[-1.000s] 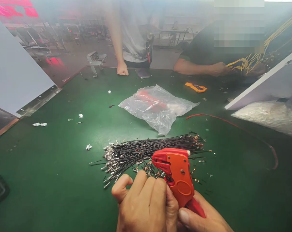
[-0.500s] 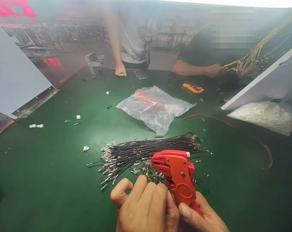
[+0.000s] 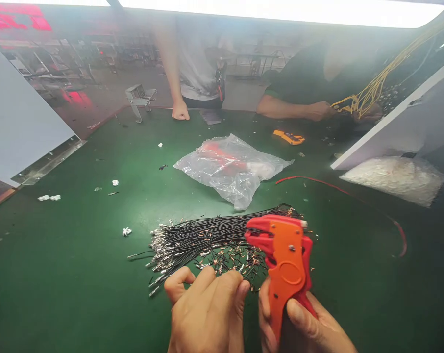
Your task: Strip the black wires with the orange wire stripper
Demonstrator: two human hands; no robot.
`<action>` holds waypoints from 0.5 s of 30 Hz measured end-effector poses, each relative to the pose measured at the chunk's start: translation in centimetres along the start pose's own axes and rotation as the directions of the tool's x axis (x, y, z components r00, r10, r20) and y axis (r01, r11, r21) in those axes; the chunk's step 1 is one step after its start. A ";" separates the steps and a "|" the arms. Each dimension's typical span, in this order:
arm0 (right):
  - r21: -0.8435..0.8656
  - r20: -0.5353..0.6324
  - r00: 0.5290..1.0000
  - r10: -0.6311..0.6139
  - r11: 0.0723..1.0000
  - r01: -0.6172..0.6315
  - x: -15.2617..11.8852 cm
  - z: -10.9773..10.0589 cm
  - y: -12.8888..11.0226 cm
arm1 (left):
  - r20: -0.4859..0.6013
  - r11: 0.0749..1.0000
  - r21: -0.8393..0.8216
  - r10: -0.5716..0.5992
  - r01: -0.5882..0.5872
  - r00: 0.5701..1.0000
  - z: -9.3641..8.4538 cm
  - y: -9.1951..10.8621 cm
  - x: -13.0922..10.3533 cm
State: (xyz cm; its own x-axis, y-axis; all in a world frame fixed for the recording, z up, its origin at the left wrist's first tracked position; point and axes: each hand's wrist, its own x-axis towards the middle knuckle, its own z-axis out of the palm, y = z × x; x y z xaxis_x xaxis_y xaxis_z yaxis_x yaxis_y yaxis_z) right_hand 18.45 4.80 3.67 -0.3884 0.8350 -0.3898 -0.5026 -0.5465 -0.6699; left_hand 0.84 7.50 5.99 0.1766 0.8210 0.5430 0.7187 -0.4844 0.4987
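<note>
My right hand [image 3: 317, 321] is wrapped round the handles of a red and orange wire stripper [image 3: 286, 274], whose jaws point left and stand apart. Close to its left, my left hand [image 3: 207, 309] is closed, thumb and fingertips together; anything pinched there is hidden. Beyond both hands lies a bundle of black wires [image 3: 207, 233], with silver terminals on the left ends and bare copper at many right ends. Short wire scraps [image 3: 240, 257] are scattered between the bundle and my hands.
A clear plastic bag [image 3: 233, 169] with red and white contents lies behind the bundle. Right of it are a red wire [image 3: 317, 180], an orange tool [image 3: 289, 137] and a bag of pale pieces [image 3: 394, 179]. Two people are across the table; one hand [image 3: 319, 111] is by yellow wires.
My right hand has raised the wire stripper and drawn it right, away from my left hand. My left hand has shifted slightly left. The view has moved a little.
</note>
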 end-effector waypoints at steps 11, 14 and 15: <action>-0.028 -0.061 0.983 -0.175 0.984 0.174 -0.2 -0.6 -1.1 | 0.043 0.971 0.071 0.227 -0.230 0.973 2.0 0.8 -1.2; -0.194 -0.115 0.976 -0.183 0.968 0.158 -0.2 -0.2 -1.3 | 0.036 0.955 0.119 0.269 -0.272 0.962 2.1 0.6 -1.3; -0.224 -0.135 0.974 -0.180 0.963 0.147 -0.1 0.0 -1.3 | 0.033 0.950 0.135 0.279 -0.280 0.960 2.0 0.6 -1.3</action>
State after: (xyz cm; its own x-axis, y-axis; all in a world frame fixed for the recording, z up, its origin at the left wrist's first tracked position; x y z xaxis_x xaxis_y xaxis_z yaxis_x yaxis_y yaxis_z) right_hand 19.18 5.41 4.60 -0.1836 0.9207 -0.3444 -0.3685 -0.3893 -0.8442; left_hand 2.40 6.71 4.20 0.3920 0.6631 0.6377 0.7242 -0.6499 0.2306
